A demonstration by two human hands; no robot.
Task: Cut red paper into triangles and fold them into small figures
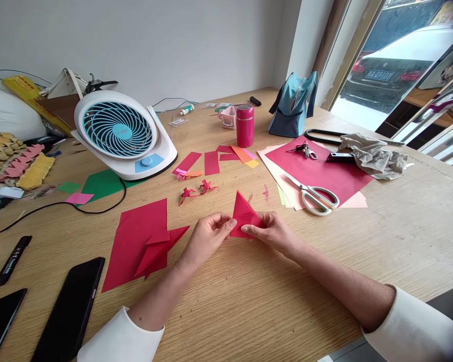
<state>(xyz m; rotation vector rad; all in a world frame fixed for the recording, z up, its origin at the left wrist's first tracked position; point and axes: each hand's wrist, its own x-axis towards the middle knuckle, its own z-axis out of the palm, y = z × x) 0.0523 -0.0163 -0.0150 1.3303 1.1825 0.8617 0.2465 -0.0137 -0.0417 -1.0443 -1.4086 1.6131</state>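
Note:
Between my two hands is a folded piece of red paper [243,213], its pointed tip upward, held just above the wooden table. My left hand [213,232] pinches its left edge between thumb and fingers. On the other side my right hand [270,230] grips the right edge, thumb lying across the front. Left of my left forearm lies a red sheet [136,231] with a folded red piece [160,251] on top. Two small red paper figures [197,191] rest on the table beyond my hands.
White-handled scissors [317,196] lie partly on a red sheet [320,171] at right. A pink bottle [245,125], a blue bag [294,108] and a fan [123,133] stand farther back. Two black phones [70,306] and a marker [13,260] are at left; a cable [56,203] crosses there.

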